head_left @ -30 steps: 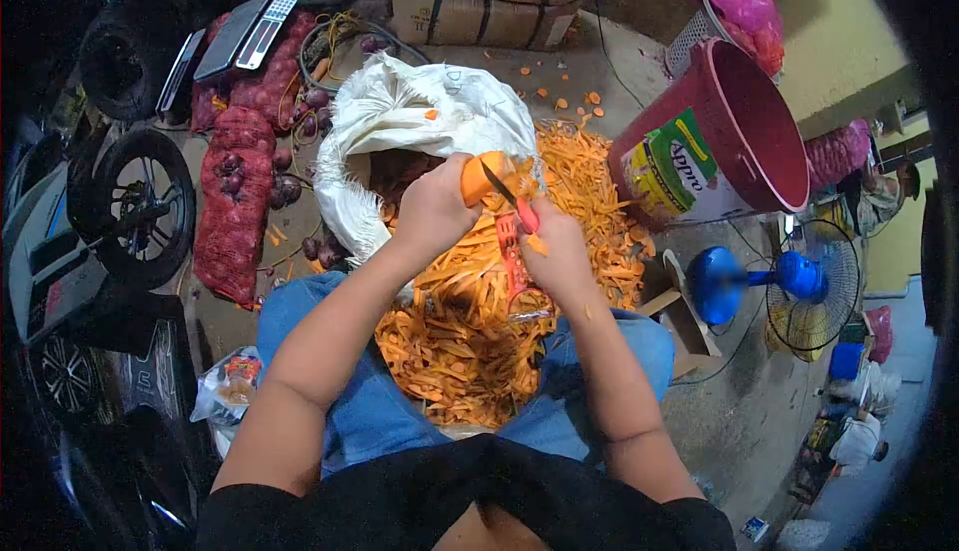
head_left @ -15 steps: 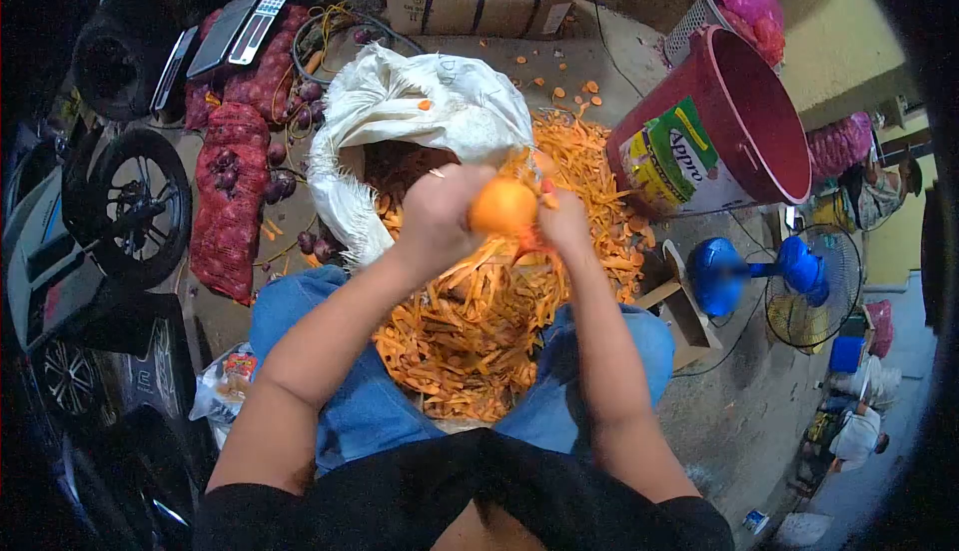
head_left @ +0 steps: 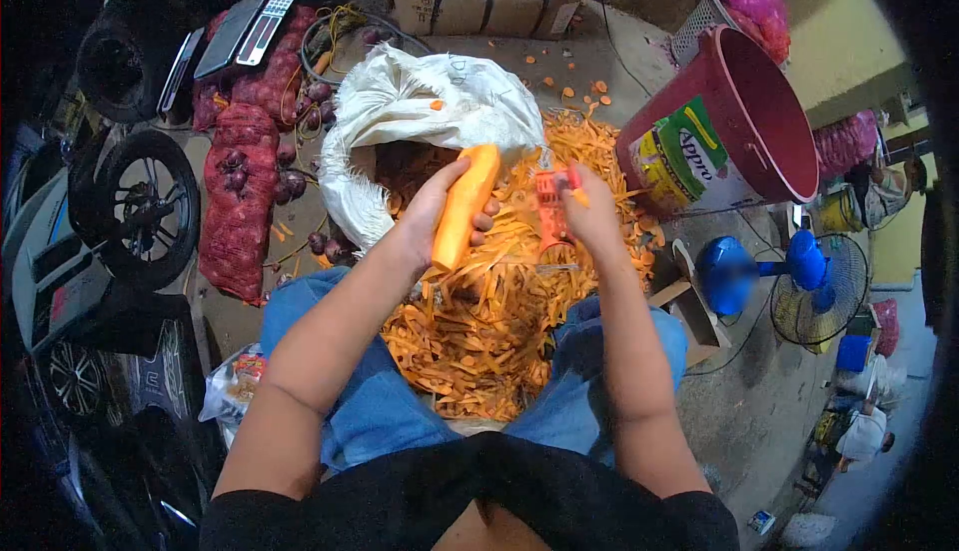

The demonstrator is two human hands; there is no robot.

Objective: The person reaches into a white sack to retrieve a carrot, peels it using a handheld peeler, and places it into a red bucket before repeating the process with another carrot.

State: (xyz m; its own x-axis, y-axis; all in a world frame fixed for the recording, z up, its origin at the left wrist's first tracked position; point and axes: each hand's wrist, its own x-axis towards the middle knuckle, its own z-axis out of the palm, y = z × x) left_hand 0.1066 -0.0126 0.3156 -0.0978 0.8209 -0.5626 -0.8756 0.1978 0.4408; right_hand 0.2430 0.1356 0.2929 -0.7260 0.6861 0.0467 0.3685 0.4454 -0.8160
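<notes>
A peeled orange carrot [head_left: 466, 209] lies along my left hand [head_left: 428, 213], whose fingers wrap round it from beneath. To its right, my right hand [head_left: 589, 209] grips a red-orange peeler [head_left: 551, 209], slightly blurred, held apart from the carrot. Under both hands spreads a heap of orange peelings [head_left: 470, 351], lying between my knees and reaching up to the right. Just beyond my left hand is a white woven sack [head_left: 400, 101] with its mouth open and more orange pieces inside.
A large maroon bucket [head_left: 679, 141] leans at the right, near a blue fan [head_left: 814, 276] and a cardboard box [head_left: 694, 326]. Red net bags of onions [head_left: 238, 221] and a motorcycle wheel [head_left: 150, 211] are at left. A person [head_left: 861, 436] is far right.
My hands have moved apart. The carrot, earlier seen end-on between them, now points up and away in my left hand, and the peeler is off to its right.
</notes>
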